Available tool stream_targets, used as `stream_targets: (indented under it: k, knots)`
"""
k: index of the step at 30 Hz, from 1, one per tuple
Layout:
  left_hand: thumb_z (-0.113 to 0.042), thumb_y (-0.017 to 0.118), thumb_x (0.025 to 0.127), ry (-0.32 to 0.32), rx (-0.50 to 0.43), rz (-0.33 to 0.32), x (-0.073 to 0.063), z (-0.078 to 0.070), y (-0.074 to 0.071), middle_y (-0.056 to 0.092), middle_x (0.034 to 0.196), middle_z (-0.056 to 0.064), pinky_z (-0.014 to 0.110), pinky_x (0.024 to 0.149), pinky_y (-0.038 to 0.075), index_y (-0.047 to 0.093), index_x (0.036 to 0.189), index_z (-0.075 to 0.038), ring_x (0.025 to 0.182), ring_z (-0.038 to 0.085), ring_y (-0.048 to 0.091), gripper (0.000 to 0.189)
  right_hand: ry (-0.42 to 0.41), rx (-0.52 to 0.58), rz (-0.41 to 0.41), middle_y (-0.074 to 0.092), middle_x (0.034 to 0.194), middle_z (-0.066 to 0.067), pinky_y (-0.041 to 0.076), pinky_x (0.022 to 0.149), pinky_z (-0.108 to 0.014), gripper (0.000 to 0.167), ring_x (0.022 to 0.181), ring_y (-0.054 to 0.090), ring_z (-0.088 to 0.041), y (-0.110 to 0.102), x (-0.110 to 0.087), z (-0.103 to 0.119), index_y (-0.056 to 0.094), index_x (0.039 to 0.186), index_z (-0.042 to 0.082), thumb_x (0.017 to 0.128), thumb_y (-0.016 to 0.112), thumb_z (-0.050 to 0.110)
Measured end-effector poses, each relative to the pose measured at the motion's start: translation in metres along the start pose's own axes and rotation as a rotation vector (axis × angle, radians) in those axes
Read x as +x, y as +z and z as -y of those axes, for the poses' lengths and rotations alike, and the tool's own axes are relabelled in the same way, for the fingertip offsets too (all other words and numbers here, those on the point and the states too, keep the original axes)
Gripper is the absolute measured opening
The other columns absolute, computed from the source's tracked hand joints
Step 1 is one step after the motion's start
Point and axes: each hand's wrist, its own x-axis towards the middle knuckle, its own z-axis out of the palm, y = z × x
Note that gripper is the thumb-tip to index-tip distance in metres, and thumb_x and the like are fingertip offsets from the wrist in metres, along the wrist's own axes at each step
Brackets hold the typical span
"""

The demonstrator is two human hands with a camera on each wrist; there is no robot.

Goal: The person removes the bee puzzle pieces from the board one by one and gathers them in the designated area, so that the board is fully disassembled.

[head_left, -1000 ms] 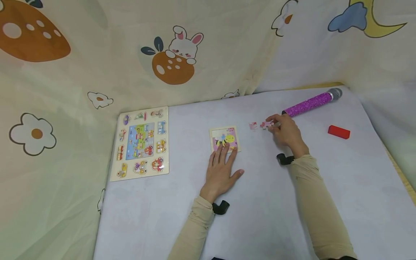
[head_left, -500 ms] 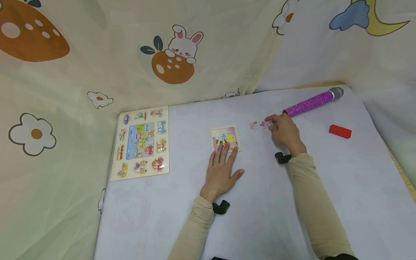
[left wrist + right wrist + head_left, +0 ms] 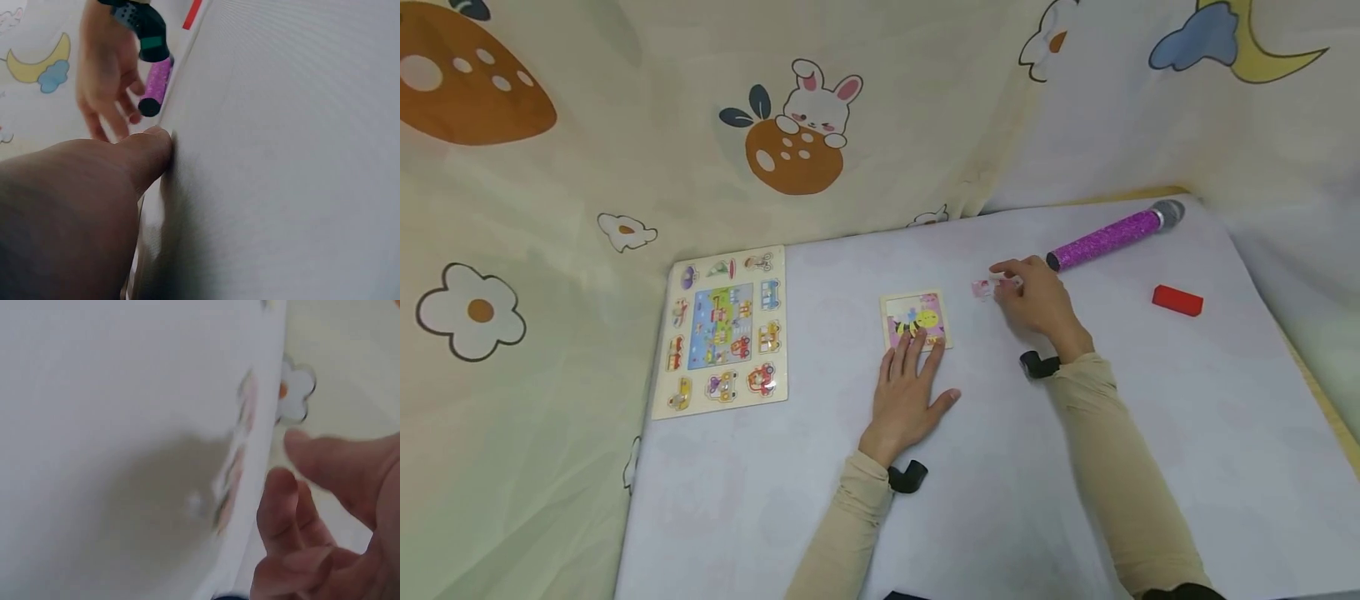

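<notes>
My left hand (image 3: pixel 904 408) lies with its fingers spread over the lower edge of a small bee jigsaw puzzle (image 3: pixel 928 308) in a pale frame. The puzzle's upper left part shows bare backing. To its right, my right hand (image 3: pixel 1041 304) hovers over two loose pink jigsaw pieces. One piece (image 3: pixel 981 288) shows beside the fingertips; the other is partly covered by them. In the right wrist view both blurred pieces, the nearer piece (image 3: pixel 230 490) included, lie on the table, and a gap with nothing in it separates thumb (image 3: pixel 312 453) and fingers.
A glittery purple microphone (image 3: pixel 1108 240) lies just beyond my right hand. Further right is a red block (image 3: pixel 1177 301). On the left side of the white table (image 3: pixel 1000 500) lies a larger vehicle puzzle board (image 3: pixel 658 400). A patterned cloth (image 3: pixel 700 183) hangs behind the table.
My right hand has shifted left from the right-hand loose piece, toward the other piece, uncovering the microphone's near end. My left hand has stayed on the bee puzzle.
</notes>
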Motion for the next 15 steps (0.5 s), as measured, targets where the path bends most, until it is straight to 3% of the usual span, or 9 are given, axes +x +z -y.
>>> stream_targets:
  k: [7,15]
  knots:
    - [-0.060,0.054,0.105,-0.017,0.004,0.009,0.001,0.004,0.002,0.008,0.180,0.005,0.049,0.134,0.008,0.021,0.171,-0.026,0.167,0.028,0.003,0.081,-0.120,0.047,0.102,0.068,0.115,-0.020,0.053,0.084,-0.048,0.030,0.094,0.064,-0.033,0.023,0.016,0.038,0.073,0.131,0.008,0.101,0.070,0.015]
    - [-0.061,0.052,0.106,-0.005,0.015,0.016,0.002,0.004,0.002,0.008,0.180,0.005,0.050,0.134,0.009,0.022,0.171,-0.026,0.167,0.028,0.002,0.080,-0.127,0.044,0.212,0.070,0.114,-0.017,0.054,0.088,-0.048,0.029,0.096,0.064,-0.032,0.040,0.029,0.057,0.075,0.126,0.007,0.098,0.076,0.016]
